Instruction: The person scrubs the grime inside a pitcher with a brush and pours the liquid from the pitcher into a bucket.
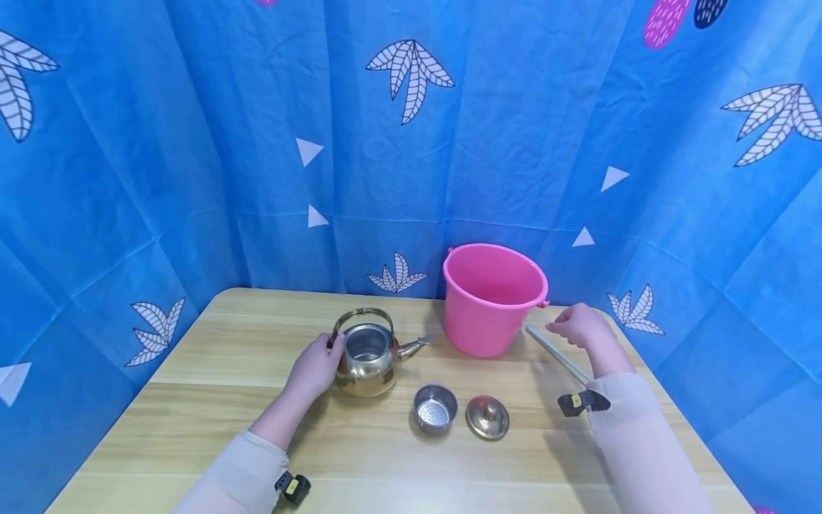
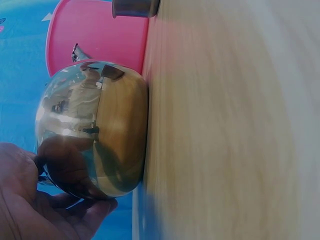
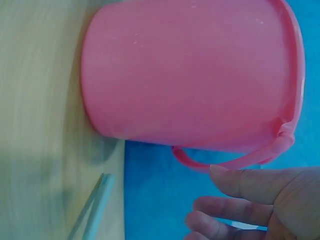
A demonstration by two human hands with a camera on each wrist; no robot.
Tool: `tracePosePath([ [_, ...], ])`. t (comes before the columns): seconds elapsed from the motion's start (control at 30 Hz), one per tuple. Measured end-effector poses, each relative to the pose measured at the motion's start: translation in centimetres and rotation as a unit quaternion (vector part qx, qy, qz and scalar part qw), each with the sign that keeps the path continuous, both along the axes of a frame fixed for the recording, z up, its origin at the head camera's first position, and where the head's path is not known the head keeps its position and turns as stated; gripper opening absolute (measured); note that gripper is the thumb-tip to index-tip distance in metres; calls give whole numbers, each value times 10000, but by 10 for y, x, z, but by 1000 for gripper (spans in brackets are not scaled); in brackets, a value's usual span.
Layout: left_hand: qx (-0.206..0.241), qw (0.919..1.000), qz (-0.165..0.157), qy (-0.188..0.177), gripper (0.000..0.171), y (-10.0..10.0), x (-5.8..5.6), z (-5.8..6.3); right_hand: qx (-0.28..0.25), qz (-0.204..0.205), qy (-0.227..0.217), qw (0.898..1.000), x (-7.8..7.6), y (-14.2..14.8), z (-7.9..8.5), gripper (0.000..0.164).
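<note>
Left hand (image 1: 316, 368) on the brass kettle (image 1: 366, 375), grip clamped at the lower end of its arched handle (image 1: 363, 312), some fingers close under the body's curve. Kettle sits upright on the worktop (image 1: 372, 471), left of the pink bucket (image 1: 484, 325), uncovered, spout (image 1: 411, 348) pointing towards the bucket. Can't tell from here if there's anything liquid inside.

Right hand (image 1: 583, 330) hangs in the air right of the bucket, above the pale rod (image 1: 559, 353); thumb and fingers apart, nothing between them. Thumb tip overlaps the bucket handle (image 3: 257, 156) in the right wrist view; contact unclear.

Strainer cup (image 1: 435, 410) and lid (image 1: 484, 417) lie near each other in front, apart from the kettle.

Doing it well, I'd say: keep the left grip firm but low-force, since polished metal probably slips; a hold on one side of the handle likely lets the body swing, so centre it before any lift. Keep the base flat while the right hand is busy elsewhere. Right fingers should come in slowly, clear of the bucket handle, and close squarely on whatever they pick. Mind the spout near the bucket wall; a knock looks likely if the kettle turns.
</note>
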State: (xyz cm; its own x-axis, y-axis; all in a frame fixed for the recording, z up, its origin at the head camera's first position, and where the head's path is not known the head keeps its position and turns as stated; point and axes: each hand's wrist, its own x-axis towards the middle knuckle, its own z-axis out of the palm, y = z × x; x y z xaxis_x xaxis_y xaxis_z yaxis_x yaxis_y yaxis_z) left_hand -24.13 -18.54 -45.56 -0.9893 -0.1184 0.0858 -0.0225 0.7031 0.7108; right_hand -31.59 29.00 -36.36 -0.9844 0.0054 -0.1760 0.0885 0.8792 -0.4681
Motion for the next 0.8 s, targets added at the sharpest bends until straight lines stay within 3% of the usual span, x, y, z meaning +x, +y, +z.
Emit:
tracePosePath([
  [0.8,-5,10000,-15,-37,54,0,1,0,205,-18,579,9981,26,-19,30,43],
])
